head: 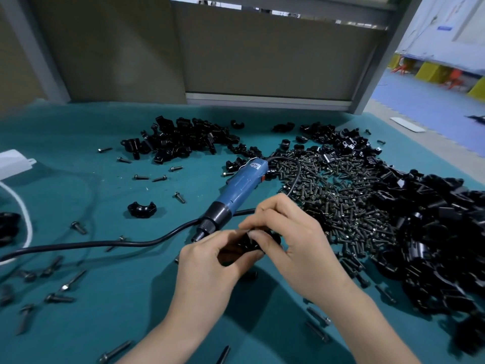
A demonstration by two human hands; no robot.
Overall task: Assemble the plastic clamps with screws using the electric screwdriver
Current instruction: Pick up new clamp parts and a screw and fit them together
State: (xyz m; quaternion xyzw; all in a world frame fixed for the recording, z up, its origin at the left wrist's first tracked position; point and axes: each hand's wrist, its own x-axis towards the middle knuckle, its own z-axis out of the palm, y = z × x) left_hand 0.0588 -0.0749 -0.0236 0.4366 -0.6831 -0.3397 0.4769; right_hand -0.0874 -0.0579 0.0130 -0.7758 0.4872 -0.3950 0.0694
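Evidently this is the fitting step. Both hands pinch one black clamp (pixel 250 244) between them, just above the mat (pixel 136 298). The left hand (pixel 207 261) curls under and around it, and the right hand (pixel 291 237) presses down on top with its fingertips. Whether a screw already sits in the hole I cannot tell, as fingers hide most of the part.

Just beyond the knuckles the blue screwdriver (pixel 237 189) lies flat, untouched, with its bit end near the left thumb and its cord (pixel 105 243) trailing off left. To the right spreads the pile of screws (pixel 341 200), ringed by heaps of loose clamp parts behind (pixel 183 137) and at far right (pixel 433 232).

Next, I judge, the right hand must let go and take up the screwdriver. The left hand alone then keeps the clamp square, so the bit can meet the screw head straight on.
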